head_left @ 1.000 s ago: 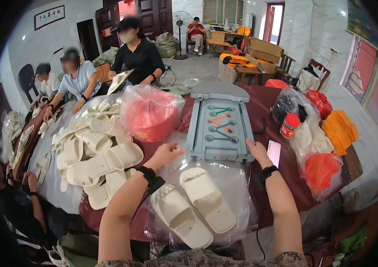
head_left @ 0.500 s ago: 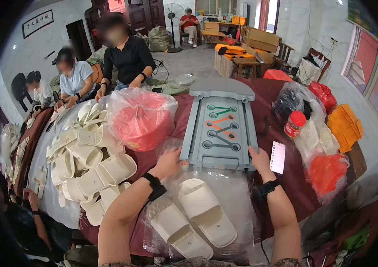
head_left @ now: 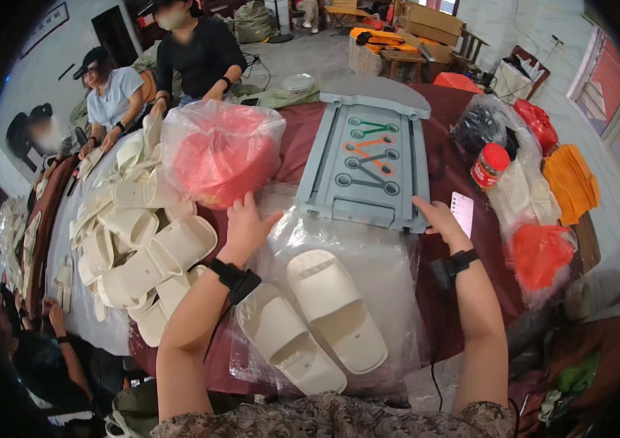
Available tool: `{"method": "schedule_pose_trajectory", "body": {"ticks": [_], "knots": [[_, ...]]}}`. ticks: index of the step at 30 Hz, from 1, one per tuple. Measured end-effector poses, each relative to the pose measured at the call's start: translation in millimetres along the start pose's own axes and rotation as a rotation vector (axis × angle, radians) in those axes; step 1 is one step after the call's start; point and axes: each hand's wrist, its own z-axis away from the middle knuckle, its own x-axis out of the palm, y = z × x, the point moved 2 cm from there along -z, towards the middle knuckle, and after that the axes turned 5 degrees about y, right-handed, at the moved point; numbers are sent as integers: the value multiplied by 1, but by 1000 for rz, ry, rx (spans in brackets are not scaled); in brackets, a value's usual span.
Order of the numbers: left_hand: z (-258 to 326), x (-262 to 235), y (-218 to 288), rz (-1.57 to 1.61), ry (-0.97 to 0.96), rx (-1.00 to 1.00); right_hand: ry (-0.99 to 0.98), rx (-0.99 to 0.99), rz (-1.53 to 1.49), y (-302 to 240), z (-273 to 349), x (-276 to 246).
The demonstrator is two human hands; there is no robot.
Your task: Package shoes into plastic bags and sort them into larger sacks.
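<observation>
Head view: left hand [head_left: 245,228] rests on the clear plastic bag [head_left: 353,255], fingers spread open. Right hand [head_left: 439,219], fingers curled, grips the near corner of the grey plastic tray [head_left: 368,157]. Two cream slippers [head_left: 317,321] lie bagged on the worktop [head_left: 441,292] between both forearms.

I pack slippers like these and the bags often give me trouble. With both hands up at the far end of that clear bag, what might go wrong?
The pair of cream foam slippers lies loose on the clear plastic bag, so a pull by the left hand may slide them off the table's near edge. The right hand touches the grey plastic tray with coloured scissor shapes and might nudge it.
</observation>
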Motion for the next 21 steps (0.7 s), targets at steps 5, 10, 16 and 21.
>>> {"method": "schedule_pose_trajectory", "body": {"ticks": [5,10,16,21], "knots": [[29,9,-22,-34,-334,-177,-35,9,-58,16,-10,-5],[40,4,-3,-51,-314,-144,-44,-7,-83,9,-15,-2],[28,17,-20,186,-308,-360,-111,-18,-112,14,-23,0],[27,21,-33,447,-426,-446,-208,39,-281,-3,-1,9]]}}
